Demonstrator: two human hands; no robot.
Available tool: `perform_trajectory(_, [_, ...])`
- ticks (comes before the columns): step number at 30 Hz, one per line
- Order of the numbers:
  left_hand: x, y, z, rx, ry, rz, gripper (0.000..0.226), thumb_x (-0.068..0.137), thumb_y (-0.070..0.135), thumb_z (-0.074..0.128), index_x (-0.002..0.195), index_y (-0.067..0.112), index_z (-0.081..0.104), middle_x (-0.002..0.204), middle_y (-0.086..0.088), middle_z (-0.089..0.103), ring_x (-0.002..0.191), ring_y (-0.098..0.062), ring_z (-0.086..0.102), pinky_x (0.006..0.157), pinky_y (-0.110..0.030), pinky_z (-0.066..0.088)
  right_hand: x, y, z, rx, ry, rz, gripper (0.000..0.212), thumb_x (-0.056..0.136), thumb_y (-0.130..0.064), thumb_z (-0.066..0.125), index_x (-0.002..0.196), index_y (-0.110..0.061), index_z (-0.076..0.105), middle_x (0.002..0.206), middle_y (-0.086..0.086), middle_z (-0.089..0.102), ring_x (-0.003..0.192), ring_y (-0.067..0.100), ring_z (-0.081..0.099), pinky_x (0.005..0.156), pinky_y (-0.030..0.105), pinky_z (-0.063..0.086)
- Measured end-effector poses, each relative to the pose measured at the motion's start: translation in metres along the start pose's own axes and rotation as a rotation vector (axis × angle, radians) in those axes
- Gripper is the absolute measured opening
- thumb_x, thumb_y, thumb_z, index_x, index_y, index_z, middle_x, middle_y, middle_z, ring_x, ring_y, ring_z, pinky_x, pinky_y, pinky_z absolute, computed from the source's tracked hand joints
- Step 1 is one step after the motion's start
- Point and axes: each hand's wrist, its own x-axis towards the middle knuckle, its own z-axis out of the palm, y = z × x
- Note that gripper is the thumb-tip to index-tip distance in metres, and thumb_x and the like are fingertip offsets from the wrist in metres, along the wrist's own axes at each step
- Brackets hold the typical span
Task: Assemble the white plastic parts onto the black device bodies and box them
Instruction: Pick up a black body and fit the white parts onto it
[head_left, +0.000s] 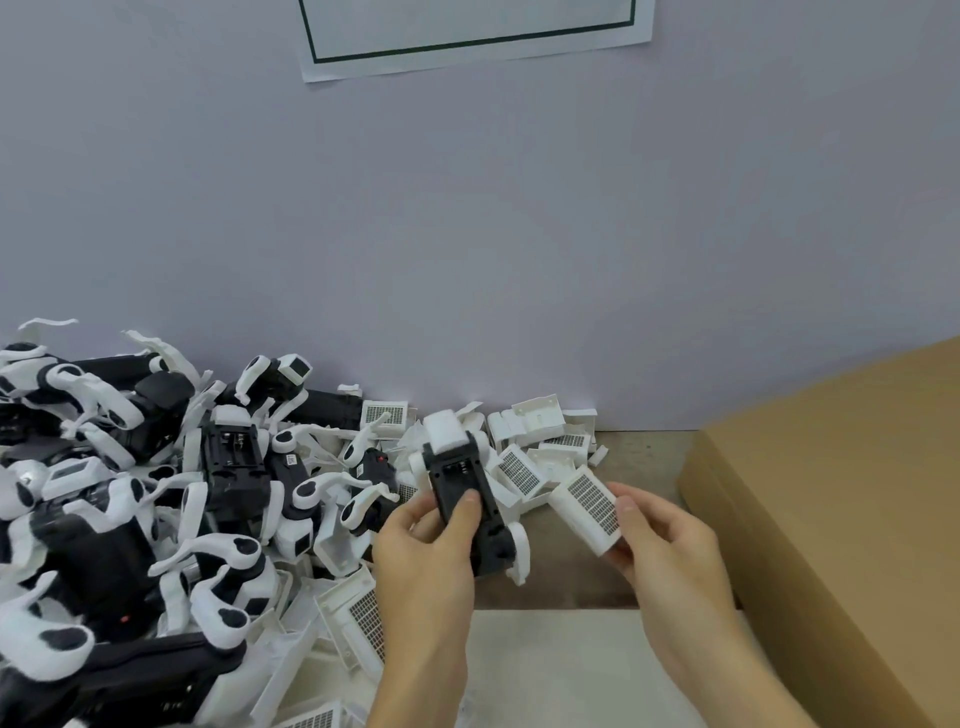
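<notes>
Pale lilac wall (467, 234) behind, with a paper sheet (467, 36) stuck on; grey table (639, 457) below. Left hand (421, 551) gripping a black device body (467, 499), thumb pressed on the ribbed underside, white pieces at both ends. Right hand (660, 540) pinching a white plastic part (587, 506), boxy with a dark grid face, just beside the body. Heaped devices (130, 493) at left; cardboard box (841, 493) at right.

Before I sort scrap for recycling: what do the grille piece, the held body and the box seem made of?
Grille piece: white moulded plastic, matte, with a fine mesh panel. Body: black plastic, probably, dull sheen, moulded recesses. Box: brown cardboard, flat matte face.
</notes>
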Motion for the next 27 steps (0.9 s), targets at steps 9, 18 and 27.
perform_trajectory(9, [-0.010,-0.008,0.011,0.166,-0.110,-0.017,0.026,0.085,0.021,0.077,0.101,0.017,0.057,0.084,-0.003,0.078,0.079,-0.024,0.076,0.077,-0.053,0.061,-0.016,-0.006,0.018,0.228,-0.257,0.124,0.028,0.103,-0.008,0.048,0.101,-0.012,0.075,0.100,0.007,0.078,0.093,0.018,0.075,0.074,0.027,0.059])
perform_trajectory(18, [-0.009,-0.009,0.012,0.165,-0.102,-0.045,0.016,0.093,0.025,0.069,0.103,0.020,0.058,0.082,0.005,0.078,0.078,-0.016,0.075,0.072,-0.041,0.062,-0.022,-0.003,0.017,-0.344,-0.168,-0.308,0.029,0.101,-0.011,0.053,0.105,-0.032,0.073,0.089,-0.016,0.074,0.082,0.002,0.069,0.069,0.019,0.055])
perform_trajectory(27, [-0.007,-0.007,0.012,0.045,-0.052,-0.099,0.007,0.099,0.020,0.056,0.105,0.019,0.059,0.097,-0.005,0.073,0.073,-0.011,0.072,0.062,-0.032,0.055,-0.026,-0.002,0.019,-0.560,-0.293,-0.444,0.026,0.091,-0.031,0.068,0.096,-0.054,0.057,0.096,-0.022,0.063,0.091,-0.002,0.062,0.071,0.010,0.048])
